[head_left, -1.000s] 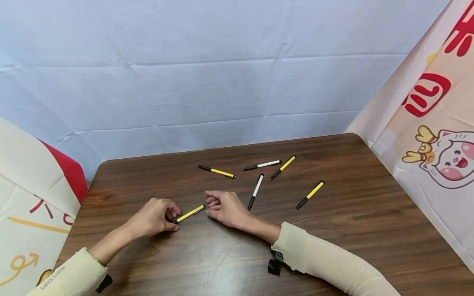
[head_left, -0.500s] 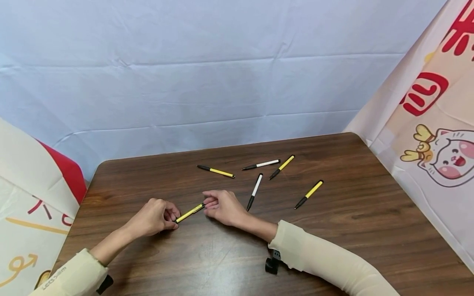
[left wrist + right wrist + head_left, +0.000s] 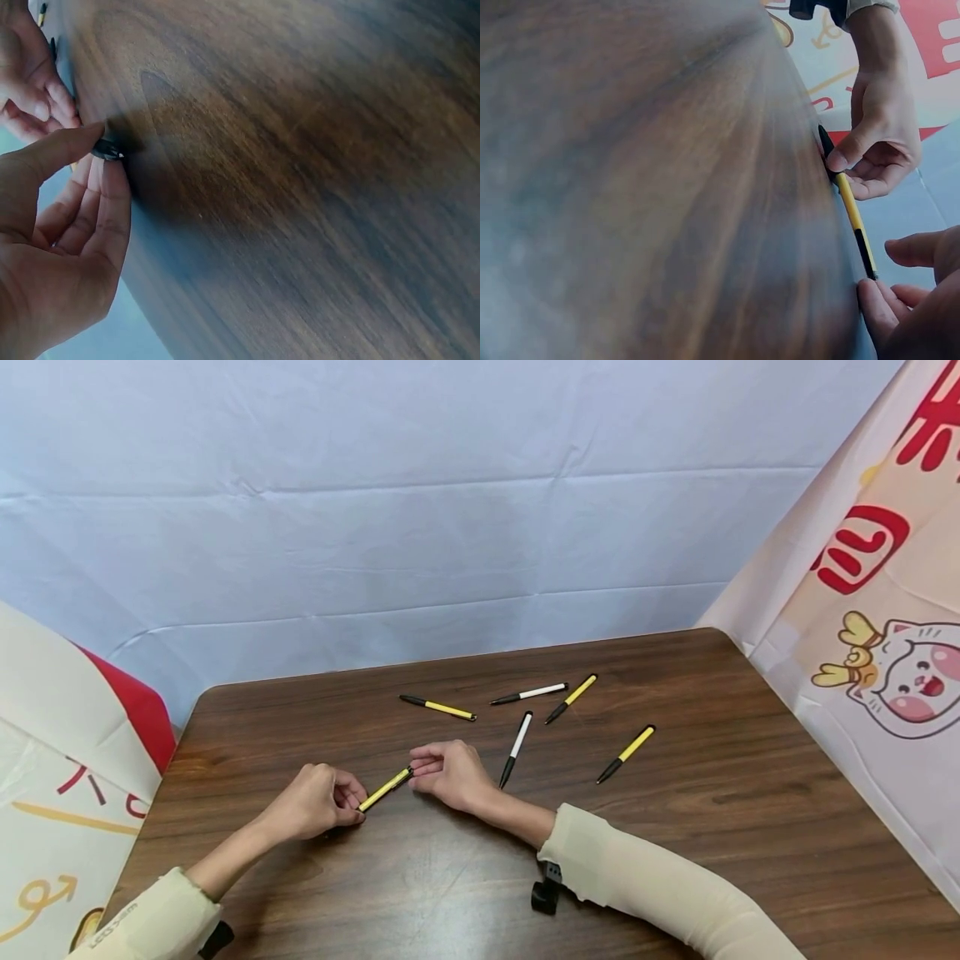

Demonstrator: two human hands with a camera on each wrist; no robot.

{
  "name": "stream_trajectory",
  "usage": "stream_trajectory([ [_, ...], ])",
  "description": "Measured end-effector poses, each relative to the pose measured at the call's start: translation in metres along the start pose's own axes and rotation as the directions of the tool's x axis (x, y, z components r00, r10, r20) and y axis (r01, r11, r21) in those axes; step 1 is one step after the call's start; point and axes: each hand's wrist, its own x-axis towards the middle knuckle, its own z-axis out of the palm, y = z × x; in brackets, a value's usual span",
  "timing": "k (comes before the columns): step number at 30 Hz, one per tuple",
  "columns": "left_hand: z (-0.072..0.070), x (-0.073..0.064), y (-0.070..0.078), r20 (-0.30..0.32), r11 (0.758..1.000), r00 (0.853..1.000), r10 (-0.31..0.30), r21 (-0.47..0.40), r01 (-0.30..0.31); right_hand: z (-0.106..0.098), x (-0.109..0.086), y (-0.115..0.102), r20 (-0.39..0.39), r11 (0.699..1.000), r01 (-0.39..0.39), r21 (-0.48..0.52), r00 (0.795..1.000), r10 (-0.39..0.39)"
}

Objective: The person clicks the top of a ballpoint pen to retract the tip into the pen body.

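Observation:
My left hand [image 3: 318, 797] pinches the black grip end of a yellow ballpoint pen [image 3: 384, 791] between thumb and fingers. In the left wrist view only the pen's dark tip [image 3: 107, 150] shows clearly past the fingertips. The right hand [image 3: 453, 777] is at the pen's other, black clip end. Seen from the right wrist, the fingers [image 3: 877, 304] of that hand meet the pen's end, while its thumb [image 3: 915, 249] stands apart from it. The pen slants up to the right, close over the table.
Behind the hands lie a yellow pen [image 3: 438, 707], a white pen [image 3: 531, 693] and another yellow pen [image 3: 572, 697]. Another white pen [image 3: 517, 747] lies just right of the right hand, and one more yellow pen [image 3: 627, 753] farther right. The brown wooden table [image 3: 480, 893] meets hanging cloth behind.
The right hand has shifted slightly left, and its fingers now meet the pen's clip end. That end has risen a little in the view. The left hand keeps its pinch; the other pens lie still.

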Motion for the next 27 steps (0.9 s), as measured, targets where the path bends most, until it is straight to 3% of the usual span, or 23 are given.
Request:
stream_trajectory([
  [15, 0.005, 0.002, 0.015, -0.039, 0.987, 0.995, -0.089, -0.14, 0.083, 0.008, 0.009, -0.007, -0.174, 0.999, 0.033, 0.026, 0.984, -0.028],
  [21, 0.007, 0.005, 0.019, -0.046, 0.98, 0.994, -0.096, -0.178, 0.086, 0.008, 0.014, -0.008, -0.232, 0.999, -0.017, 0.036, 0.973, 0.025],
  [27, 0.009, 0.007, 0.019, -0.038, 0.973, 0.994, -0.103, -0.213, 0.093, 0.009, 0.017, -0.007, -0.232, 0.991, -0.059, 0.123, 0.969, 0.086],
])
